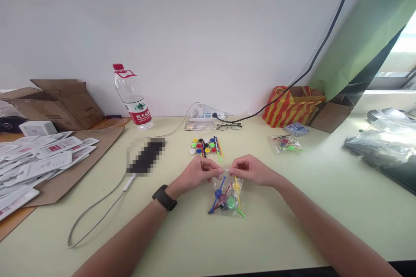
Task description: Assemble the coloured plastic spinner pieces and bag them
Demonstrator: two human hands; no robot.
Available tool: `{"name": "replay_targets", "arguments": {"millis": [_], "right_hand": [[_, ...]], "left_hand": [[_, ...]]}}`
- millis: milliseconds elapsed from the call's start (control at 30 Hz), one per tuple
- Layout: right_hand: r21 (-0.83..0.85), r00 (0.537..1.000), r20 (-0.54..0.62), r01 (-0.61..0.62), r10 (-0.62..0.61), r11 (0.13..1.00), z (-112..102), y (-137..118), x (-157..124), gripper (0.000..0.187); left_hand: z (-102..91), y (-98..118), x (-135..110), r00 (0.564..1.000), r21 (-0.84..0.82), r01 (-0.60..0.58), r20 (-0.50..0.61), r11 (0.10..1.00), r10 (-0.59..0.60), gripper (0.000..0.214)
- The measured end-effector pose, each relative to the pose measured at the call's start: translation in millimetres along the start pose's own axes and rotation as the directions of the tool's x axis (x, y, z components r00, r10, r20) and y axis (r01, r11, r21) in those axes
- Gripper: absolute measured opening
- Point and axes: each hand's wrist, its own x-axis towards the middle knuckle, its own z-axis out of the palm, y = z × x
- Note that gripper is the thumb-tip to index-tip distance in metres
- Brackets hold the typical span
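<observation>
Left hand [198,172] and right hand [255,171] are both nearly closed, each pinching, thumb against fingers, the top edge of a clear plastic bag [226,198]. From left to right: white printed cards [48,156] lie piled on a flat cardboard sheet [76,178]; an opened cardboard box [65,106] stands behind them. Next come a bottle [139,110] with a red cap, upright near the wall, and a dark object [146,158], pixelated beyond identification. I wear a black watch [164,198] on my left wrist. My left fingertips hold the bag's top edge; it is located directly in front of me, over the table [182,242], and contains blue, red, yellow and green parts. Beyond my hands, coloured discs [199,146] are grouped in rows beside thin sticks [218,147]. My right fingertips grip the same edge, near the left ones but apart. Farther right, a second filled bag [286,143] lies in front of a red-and-yellow striped bag [279,108].
</observation>
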Motion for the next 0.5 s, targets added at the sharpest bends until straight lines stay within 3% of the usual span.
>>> {"name": "replay_targets", "arguments": {"millis": [333, 400, 500], "right_hand": [[0.013, 0.999, 0.016, -0.035, 0.035, 0.999, -11, 1, -1, 0.044], [-0.008, 0.998, -0.035, -0.045, 0.045, 0.999, -20, 0, -3, 0.045], [-0.077, 0.977, -0.212, -0.020, 0.004, 0.997, -39, -2, -11, 0.044]], "left_hand": [[-4.2, -3, 3, 0.996, 0.021, 0.062, -0.071, 0.998, -0.060, 0.045], [-8.4, -6, 6, 0.983, 0.071, 0.077, -0.175, 0.994, -0.064, 0.049], [-15.9, -8, 10, 0.923, 0.087, 0.065, -0.385, 0.994, -0.027, 0.051]]}}
